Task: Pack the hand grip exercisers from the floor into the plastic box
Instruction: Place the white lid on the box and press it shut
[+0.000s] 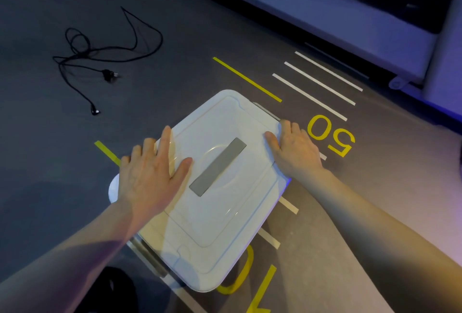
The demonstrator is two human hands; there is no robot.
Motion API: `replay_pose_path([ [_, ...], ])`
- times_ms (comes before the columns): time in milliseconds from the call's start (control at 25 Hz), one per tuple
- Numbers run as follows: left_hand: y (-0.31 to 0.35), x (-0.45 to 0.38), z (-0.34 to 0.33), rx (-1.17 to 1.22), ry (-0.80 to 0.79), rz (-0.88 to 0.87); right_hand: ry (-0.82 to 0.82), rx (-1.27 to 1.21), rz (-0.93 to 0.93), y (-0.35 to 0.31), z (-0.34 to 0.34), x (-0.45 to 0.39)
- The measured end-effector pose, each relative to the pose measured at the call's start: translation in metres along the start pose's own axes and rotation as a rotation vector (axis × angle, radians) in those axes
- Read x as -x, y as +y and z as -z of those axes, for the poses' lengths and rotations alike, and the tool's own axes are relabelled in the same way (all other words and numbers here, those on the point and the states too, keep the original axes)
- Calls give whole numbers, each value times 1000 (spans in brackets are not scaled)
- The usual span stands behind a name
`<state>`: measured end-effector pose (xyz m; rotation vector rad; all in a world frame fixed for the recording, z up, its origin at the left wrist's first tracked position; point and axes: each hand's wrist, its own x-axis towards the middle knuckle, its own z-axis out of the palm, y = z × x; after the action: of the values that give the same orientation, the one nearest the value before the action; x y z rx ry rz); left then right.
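The plastic box (200, 187) is seen on the floor (50, 150), closed by its white lid (225, 122), which bears a grey handle strip (218, 166). The left hand (147, 175) is laid flat on the lid's left side, its fingers (165, 142) straight and spread. The right hand (296, 150) is pressed on the right edge, its fingers extended over the rim. A black cable (100, 55) is seen well apart, and yellow floor markings (331, 135) just beside the box.

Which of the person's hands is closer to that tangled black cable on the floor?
Left. The left hand lies flat on the lid's left side, toward the black cable. The right hand rests on the lid's opposite edge, farther away.
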<state>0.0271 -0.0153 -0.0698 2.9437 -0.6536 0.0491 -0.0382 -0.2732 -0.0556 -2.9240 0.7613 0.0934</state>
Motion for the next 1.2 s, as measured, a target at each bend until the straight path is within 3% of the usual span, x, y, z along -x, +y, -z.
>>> replay_pose_path([
  [200,-1,1,3,-2,7,-7,-59,-21,-65,-2,7,-3],
  [400,-7,26,16,114,-23,171,-183,-552,-325,1,20,-41],
  [480,-10,36,19,148,-112,235,-254,-626,-291,3,21,-51],
  [640,-10,40,22,135,-207,159,-126,-510,-86,-2,20,-51],
  [800,-8,39,22,92,-219,152,-146,-526,25,1,16,-44],
  [1080,-8,39,20,106,-211,163,-13,-609,6,1,8,-38],
  [1200,-8,38,19,159,-206,177,-75,-303,78,-2,8,-34],
])
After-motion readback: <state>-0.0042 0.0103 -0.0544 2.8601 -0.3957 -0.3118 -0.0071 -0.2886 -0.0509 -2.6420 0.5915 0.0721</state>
